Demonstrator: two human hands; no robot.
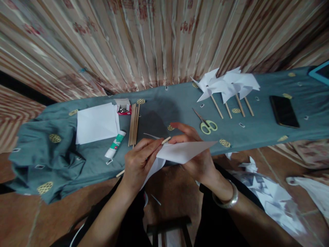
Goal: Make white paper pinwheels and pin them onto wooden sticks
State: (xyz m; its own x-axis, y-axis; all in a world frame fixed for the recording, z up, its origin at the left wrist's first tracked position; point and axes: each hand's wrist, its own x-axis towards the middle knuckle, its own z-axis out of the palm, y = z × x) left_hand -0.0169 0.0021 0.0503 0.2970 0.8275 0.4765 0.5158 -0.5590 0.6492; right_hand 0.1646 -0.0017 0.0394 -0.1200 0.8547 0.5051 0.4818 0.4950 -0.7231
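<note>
My left hand (140, 161) grips a thin wooden stick (166, 140) whose tip pokes out toward the right; its other end shows below my wrist. My right hand (195, 154) holds a folded white paper piece (185, 151) against the stick's tip, fingers curled over it. Both hands hover at the front edge of a bench covered with a blue-grey cloth (159, 113). A pin or needle (151, 135) lies on the cloth just behind my left fingers.
On the cloth lie white paper sheets (96, 123), a glue tube (115, 144), a bundle of sticks (134, 123), a small box of pins (123, 108), green scissors (207, 125), finished paper pinwheels (228, 84) and a black phone (284, 111). Paper scraps (272, 199) litter the floor right.
</note>
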